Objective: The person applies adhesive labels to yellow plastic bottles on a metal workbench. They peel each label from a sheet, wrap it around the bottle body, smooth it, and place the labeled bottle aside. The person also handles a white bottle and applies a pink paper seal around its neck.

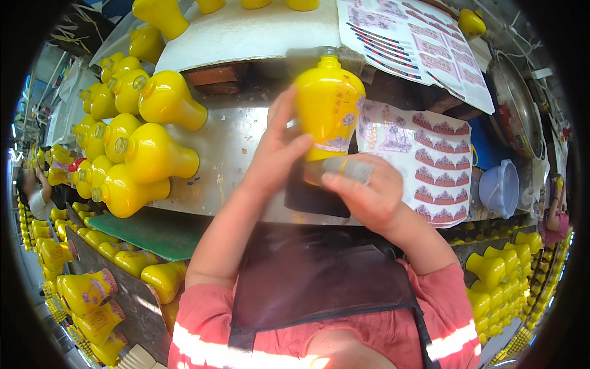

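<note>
A glossy yellow bottle (319, 92) stands nearly upright in front of me, its glass neck pointing away. Printed characters and a purple flower design mark its right side, with a patterned band near its base. My left hand (279, 144) grips the bottle's left side, the fingers partly hidden behind it. Against the lower end, my right hand (372, 190) is closed around a flat grey piece (350, 169) with a thin yellow line across it; its exact kind is unclear. A sheet of purple and red decals (402, 138) lies right beside the bottle.
Several plain yellow bottles (163, 154) lie stacked at the left of the metal table (227, 147). More decal sheets (424, 43) rest on a raised board at the back right. A lilac bucket (499, 187) stands at right; a green board (144, 237) is at lower left.
</note>
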Motion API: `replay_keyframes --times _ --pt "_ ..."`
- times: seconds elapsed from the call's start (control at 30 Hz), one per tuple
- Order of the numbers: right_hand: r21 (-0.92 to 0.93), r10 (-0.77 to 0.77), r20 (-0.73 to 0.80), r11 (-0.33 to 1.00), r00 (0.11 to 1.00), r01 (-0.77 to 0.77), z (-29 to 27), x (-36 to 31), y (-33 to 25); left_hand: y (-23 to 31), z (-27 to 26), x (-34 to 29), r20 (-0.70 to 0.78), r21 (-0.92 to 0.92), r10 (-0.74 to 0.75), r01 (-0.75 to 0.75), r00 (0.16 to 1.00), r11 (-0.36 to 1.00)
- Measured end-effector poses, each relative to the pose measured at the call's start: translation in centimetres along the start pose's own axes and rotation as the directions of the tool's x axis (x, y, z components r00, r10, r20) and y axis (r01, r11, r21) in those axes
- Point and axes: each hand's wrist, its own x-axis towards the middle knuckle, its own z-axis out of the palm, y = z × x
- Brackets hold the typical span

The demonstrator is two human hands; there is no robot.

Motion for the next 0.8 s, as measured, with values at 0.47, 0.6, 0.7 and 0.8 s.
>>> replay_keyframes --times 0.47,0.6,0.7,0.8 --pt "0.051 -0.134 0.378 0.991 0.916 0.124 -0.1 3.1 -1.9 0.6 0.4 0.4 -0.058 -0.089 0.048 -0.053 0.997 0.995" --pt "-0.171 0.126 0.065 0.979 0.990 -0.113 -0.8 6.0 2.0 1.9 2.2 1.7 -0.134 0.207 0.195 -0.165 0.972 0.964" --pt "-0.007 0.381 -0.080 0.924 0.921 -0.382 -1.3 7.9 5.2 3.4 3.5 3.5 -0.077 0.682 0.358 -0.212 0.931 0.700" --pt "0.178 0.464 0.054 0.867 0.884 -0.466 -2.4 8.8 6.6 4.3 4.9 5.1 -0.164 0.688 0.294 -0.104 0.942 0.718"
